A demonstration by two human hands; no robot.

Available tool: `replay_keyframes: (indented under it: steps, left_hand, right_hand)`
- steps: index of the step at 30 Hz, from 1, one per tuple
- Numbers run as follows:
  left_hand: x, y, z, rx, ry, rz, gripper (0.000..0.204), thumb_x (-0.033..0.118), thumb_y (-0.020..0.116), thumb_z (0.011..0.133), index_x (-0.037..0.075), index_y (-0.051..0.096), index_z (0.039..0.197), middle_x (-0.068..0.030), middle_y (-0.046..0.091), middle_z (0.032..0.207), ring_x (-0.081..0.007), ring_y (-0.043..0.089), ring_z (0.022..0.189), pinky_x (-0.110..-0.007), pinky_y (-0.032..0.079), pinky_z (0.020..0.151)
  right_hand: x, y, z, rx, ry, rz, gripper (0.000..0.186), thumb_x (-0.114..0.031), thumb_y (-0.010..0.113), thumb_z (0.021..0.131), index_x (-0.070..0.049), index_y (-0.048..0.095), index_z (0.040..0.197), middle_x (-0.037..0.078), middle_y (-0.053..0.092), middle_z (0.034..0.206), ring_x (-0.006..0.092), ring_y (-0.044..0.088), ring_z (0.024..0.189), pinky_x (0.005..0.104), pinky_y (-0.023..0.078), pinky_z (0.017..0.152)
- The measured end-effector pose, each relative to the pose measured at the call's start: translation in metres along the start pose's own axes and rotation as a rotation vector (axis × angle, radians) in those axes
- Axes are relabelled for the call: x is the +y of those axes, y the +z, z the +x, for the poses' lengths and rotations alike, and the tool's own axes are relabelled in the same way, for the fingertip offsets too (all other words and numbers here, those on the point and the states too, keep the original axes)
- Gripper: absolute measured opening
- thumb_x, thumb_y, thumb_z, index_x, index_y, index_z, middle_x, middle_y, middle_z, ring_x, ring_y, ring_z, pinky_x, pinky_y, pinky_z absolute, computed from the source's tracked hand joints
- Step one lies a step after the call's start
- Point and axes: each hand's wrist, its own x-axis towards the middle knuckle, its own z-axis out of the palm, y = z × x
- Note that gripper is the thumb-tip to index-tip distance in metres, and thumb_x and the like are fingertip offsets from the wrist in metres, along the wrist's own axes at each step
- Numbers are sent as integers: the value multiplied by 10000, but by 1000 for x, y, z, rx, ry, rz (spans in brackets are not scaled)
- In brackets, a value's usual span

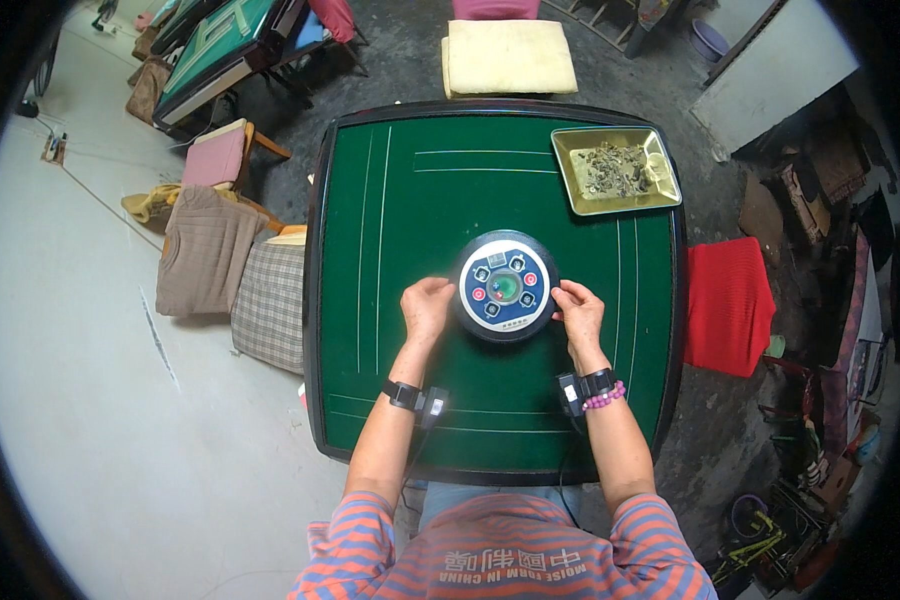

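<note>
Found a round console [505,288] near the middle of the green-topped table [420,225], directly between both grips. Noted a dark outer rim, a pale ring, a blue face with small round red and dark controls, and a green centre. Saw the left grip [427,308] at the console's left edge, nearly closed, with fingers curled together and tips at the rim. Saw the right grip [581,310] at the opposite edge, partly closed, with thumb and forefinger slightly parted at the rim. Could not tell whether clamped firmly or only touching, on either side. Could not tell from overhead whether raised or seated, as to the console. Recorded a dark strap [404,395] with a small module on the left wrist; on the right, a similar band [597,381] beside a purple bead bracelet [605,396]. Traced thin cables down from both. Logged a gold-coloured tray [570,178] at the table's far right corner, holding many small loose pieces [615,170], too small to identify. Noted around the table: a cream cushion [512,57] beyond the far edge, a red-covered seat [730,305] to the right, a checked seat [270,305] to the left with a brown quilted cloth [208,250] next to it. Noted a second green-topped table [225,45] at upper left.
</note>
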Motion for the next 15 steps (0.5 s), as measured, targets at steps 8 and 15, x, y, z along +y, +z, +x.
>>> replay_keyframes:
  steps: [8,15]
  left_hand:
    - [-7,2,5,-24,-13,-40,211,129,749,768,-17,709,914,-47,689,754,-92,609,629,-229,484,552]
    - [0,0,9,-66,-26,-100,226,142,733,791,-14,700,952,-36,681,771,-87,599,635,-226,478,533]
  right_hand:
    - [-4,-3,-2,-69,50,53,283,-83,703,830,-11,631,1093,64,703,881,92,630,697,206,490,535]
    - [-3,-7,5,-152,130,195,300,-93,678,862,-27,581,1139,42,700,868,87,632,698,207,493,568]
